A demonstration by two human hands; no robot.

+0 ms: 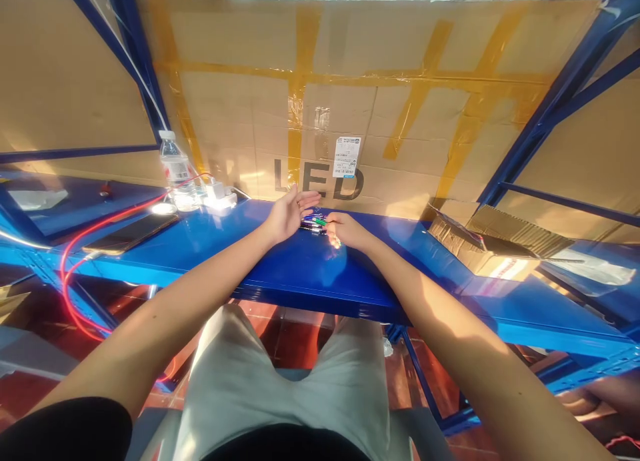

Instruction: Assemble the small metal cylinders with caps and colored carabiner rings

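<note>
Over the middle of the blue shelf top (320, 267), my left hand (287, 214) is open, palm turned up and fingers stretched to the right. My right hand (347, 230) is closed, its fingers pinching the end of a slender green pen (319, 221). Several slim pens (313, 229) with dark, blue and silvery parts lie between the two hands, close to the left fingertips. The fingers partly cover them, so whether the right hand grips more than one I cannot tell.
Behind stands a large taped cardboard sheet (240, 127) marked LED. To the left are a plastic bottle (176, 171), a white charger (217, 194), a phone (133, 234) and a red cable (64, 267). An open cardboard box (500, 264) sits right, beside clear plastic bags (590, 271).
</note>
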